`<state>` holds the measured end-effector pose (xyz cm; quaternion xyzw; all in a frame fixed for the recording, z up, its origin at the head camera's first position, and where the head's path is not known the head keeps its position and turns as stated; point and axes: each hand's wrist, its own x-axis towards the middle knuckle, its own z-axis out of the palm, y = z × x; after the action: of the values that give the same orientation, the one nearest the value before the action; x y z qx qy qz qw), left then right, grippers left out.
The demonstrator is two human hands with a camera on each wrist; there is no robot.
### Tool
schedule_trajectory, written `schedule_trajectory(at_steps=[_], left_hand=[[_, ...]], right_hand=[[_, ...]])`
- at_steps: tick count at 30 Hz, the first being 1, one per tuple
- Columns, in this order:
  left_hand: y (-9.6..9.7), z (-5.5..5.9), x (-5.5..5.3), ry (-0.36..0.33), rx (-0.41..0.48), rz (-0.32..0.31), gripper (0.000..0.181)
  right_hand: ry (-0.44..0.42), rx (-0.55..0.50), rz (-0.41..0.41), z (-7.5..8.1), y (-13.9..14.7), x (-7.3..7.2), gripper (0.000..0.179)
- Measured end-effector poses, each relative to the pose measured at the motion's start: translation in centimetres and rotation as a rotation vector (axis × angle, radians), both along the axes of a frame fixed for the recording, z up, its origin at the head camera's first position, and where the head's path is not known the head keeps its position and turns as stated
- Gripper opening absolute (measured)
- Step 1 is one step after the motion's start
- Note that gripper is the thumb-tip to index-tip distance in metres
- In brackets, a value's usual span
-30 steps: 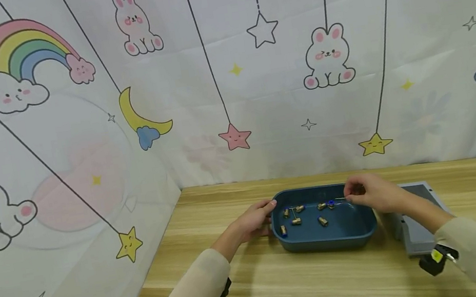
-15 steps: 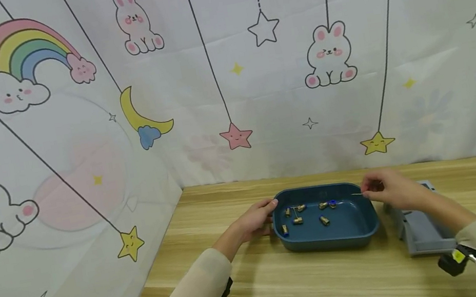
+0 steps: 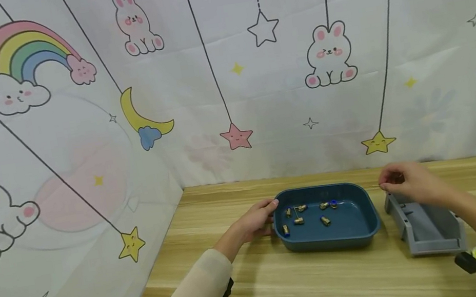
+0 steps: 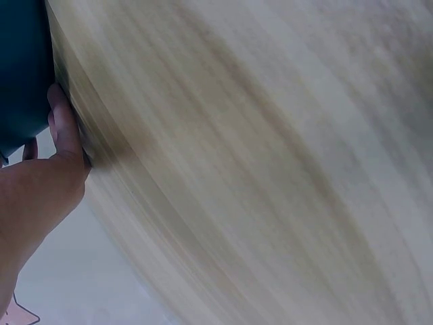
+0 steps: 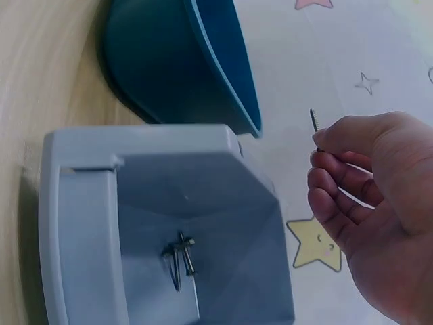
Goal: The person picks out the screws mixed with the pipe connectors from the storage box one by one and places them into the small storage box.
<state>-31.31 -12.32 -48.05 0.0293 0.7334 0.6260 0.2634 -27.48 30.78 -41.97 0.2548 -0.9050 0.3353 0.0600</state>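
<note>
A dark blue tray (image 3: 332, 244) stands on the table with several brass fittings (image 3: 326, 221), some with blue ends, and one thin screw (image 3: 296, 213) at its left. My left hand (image 3: 255, 221) holds the tray's left end, thumb on the rim and fingers against the outer wall. Between thumb and forefinger of my right hand (image 5: 379, 176) is a thin threaded screw (image 5: 314, 120), its tip pointing away from the hand. That hand hovers over the far end of a grey open-front bin (image 3: 438, 245). Inside the bin, the right wrist view shows a few screws (image 5: 179, 256) lying together.
The bin stands just right of the tray with a narrow gap of wooden table (image 3: 334, 284) between them. A white cloth (image 3: 295, 155) printed with cartoon figures hangs behind and along the left side.
My right hand has carried the screw rightward, out of the tray and over to the grey bin. My left hand stays at the tray's left end.
</note>
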Motion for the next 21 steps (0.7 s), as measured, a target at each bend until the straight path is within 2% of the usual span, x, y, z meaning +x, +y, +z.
schedule_trajectory(at_steps=[9, 21], left_hand=[[0.0, 0.2, 0.0, 0.002, 0.011, -0.004, 0.054], [0.0, 0.0, -0.1, -0.005, 0.030, -0.010, 0.054]], right_hand=[[0.029, 0.042, -0.063, 0.0, 1.9, 0.0, 0.004], [-0.038, 0.080, -0.145, -0.8, 3.9, -0.2, 0.004]])
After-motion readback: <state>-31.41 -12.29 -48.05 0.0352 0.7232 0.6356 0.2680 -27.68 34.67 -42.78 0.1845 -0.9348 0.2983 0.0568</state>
